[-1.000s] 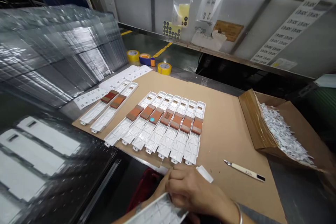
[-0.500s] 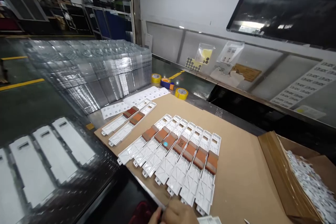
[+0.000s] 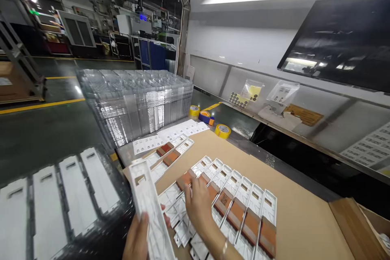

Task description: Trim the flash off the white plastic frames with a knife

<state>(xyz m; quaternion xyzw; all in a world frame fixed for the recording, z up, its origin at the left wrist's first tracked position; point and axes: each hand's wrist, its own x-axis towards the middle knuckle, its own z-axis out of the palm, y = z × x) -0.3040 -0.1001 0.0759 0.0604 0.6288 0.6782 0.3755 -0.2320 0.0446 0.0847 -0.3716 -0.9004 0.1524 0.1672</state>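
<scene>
My left hand [image 3: 137,233] is closed around a white plastic panel [image 3: 149,207] with a small rectangular opening near its top, held tilted above the board. My right hand [image 3: 198,201] reaches over a row of similar white ribbed panels [image 3: 243,187], each crossed by a brown block. Its fingers are bent down onto a brown block [image 3: 184,179] at the row's left end; their tips are partly hidden. More brown blocks [image 3: 237,214] lie along the row, one with dark printed characters. Two further panels with brown blocks [image 3: 171,157] lie behind, near the label sheets.
Clear plastic trays [image 3: 140,105] are stacked at the left back. White panels [image 3: 99,180] lie in a dark tray at left. Tape rolls [image 3: 222,131] and label sheets [image 3: 152,143] lie at the board's far edge. A cardboard box [image 3: 356,227] stands at right.
My left hand has brought up a white panel. My right hand has come over the left end of the row. The camera view has tilted up and turned left.
</scene>
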